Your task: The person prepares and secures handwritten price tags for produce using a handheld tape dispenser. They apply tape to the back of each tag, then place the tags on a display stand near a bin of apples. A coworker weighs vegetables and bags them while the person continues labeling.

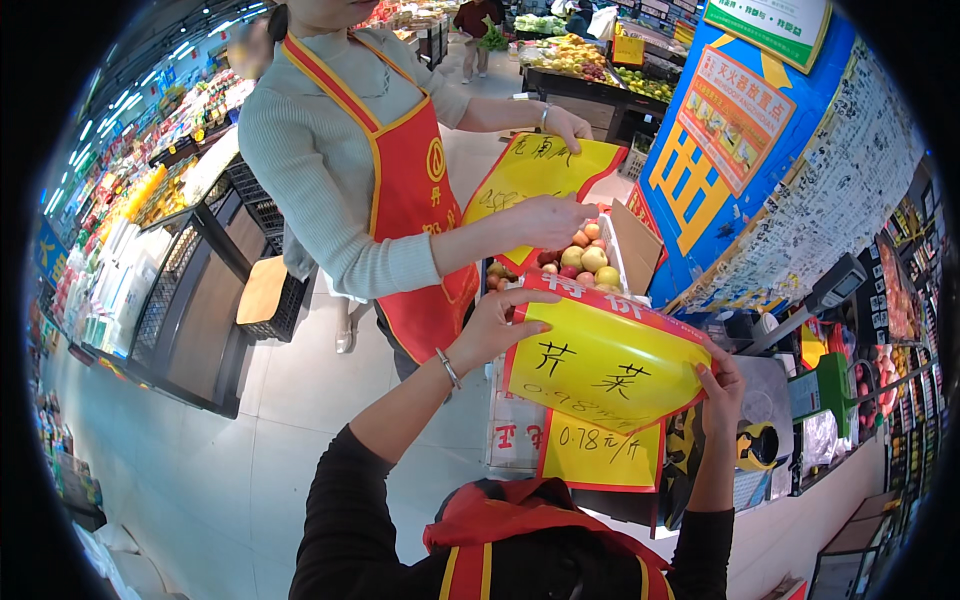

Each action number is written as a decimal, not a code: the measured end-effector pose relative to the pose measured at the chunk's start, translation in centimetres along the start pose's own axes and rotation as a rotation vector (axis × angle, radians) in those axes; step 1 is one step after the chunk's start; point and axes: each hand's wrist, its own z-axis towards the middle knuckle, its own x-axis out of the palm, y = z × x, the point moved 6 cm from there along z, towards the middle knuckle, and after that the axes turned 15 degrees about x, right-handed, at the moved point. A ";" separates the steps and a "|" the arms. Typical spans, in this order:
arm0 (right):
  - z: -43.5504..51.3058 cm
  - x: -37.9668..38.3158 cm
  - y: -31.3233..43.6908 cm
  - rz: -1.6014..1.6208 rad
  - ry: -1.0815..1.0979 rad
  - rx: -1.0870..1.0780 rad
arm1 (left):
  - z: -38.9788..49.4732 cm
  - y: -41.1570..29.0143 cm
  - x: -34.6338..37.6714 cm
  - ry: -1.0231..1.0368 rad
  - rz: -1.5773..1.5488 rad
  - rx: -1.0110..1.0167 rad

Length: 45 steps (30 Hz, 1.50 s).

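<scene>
Between both hands I hold a yellow price sign [600, 345] with a red border and handwritten black characters. My left hand [499, 330], with a bracelet on its wrist, pinches the sign's upper left corner. Fingers of my right hand [721, 386] grip its right edge. The sheet bows slightly. Below it hangs a second yellow price sign [600, 457], its upper part hidden. Across from me a co-worker in a red apron [412, 172] holds another yellow sign [532, 176] in both hands. Apples [592, 259] lie in a white crate just past my sign.
A blue pillar [697, 157] bearing notices rises at the right. Beside it are a scale display [836, 285] and a metal counter [765, 397]. Produce stands [202, 247] line the left, with a black crate [270, 300] near the co-worker. Another person [476, 34] stands farther back.
</scene>
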 end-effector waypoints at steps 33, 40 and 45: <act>0.1 -1.8 -1.0 0.013 -0.013 0.053 | 0.1 0.3 0.4 0.081 0.040 0.005; -0.1 -1.5 -0.3 0.048 -0.002 0.023 | 0.2 -0.3 0.4 0.043 -0.038 -0.008; -0.2 -1.5 -0.1 0.038 0.019 0.022 | 0.4 -0.1 0.6 0.068 0.061 0.045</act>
